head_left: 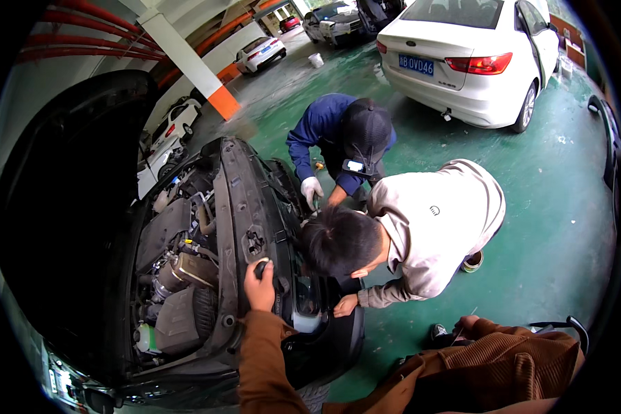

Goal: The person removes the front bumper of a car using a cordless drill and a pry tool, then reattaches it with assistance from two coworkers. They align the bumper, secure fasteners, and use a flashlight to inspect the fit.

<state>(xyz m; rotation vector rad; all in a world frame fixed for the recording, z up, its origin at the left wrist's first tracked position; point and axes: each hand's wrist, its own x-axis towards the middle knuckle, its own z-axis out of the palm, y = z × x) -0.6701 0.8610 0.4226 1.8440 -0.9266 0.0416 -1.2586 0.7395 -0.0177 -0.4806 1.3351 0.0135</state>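
My left hand (pixel 259 292), in a brown sleeve, is over the front edge of a black car (pixel 238 207) with its hood up. Its fingers are closed round a small black object (pixel 261 270) whose kind I cannot make out. Close beside it are the radiator panel and the headlight (pixel 308 297). At the lower right, my right hand (pixel 468 322) shows only in part at the end of its brown sleeve, low by my body. How its fingers are held is not clear.
Two people lean over the car's front: one in a blue jacket (pixel 317 124), cap and white glove, one in a beige sweatshirt (pixel 448 214). The second one's hand (pixel 346 306) touches the bumper. The raised hood (pixel 62 228) fills the left. A white sedan (pixel 455 76) stands behind.
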